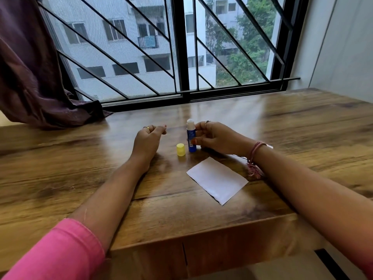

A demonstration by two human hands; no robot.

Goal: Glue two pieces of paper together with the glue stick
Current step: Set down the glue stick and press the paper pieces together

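Note:
A blue glue stick [191, 138] stands upright on the wooden table [80, 168], uncapped, with its white glue tip raised. My right hand [214, 138] grips its barrel from the right. The yellow cap [180, 149] stands on the table just left of the stick. My left hand [148, 138] rests on the table left of the cap, fingers loosely curled with nothing in them. A white rectangle of paper [218, 179] lies flat nearer to me, under my right forearm's edge. Whether it is one sheet or two stacked I cannot tell.
A barred window [181, 47] runs along the table's far edge. A dark purple curtain [30, 77] hangs at the far left and drapes onto the tabletop. A pale wall [343, 47] stands at the right. The table's front edge [201, 229] is close to me.

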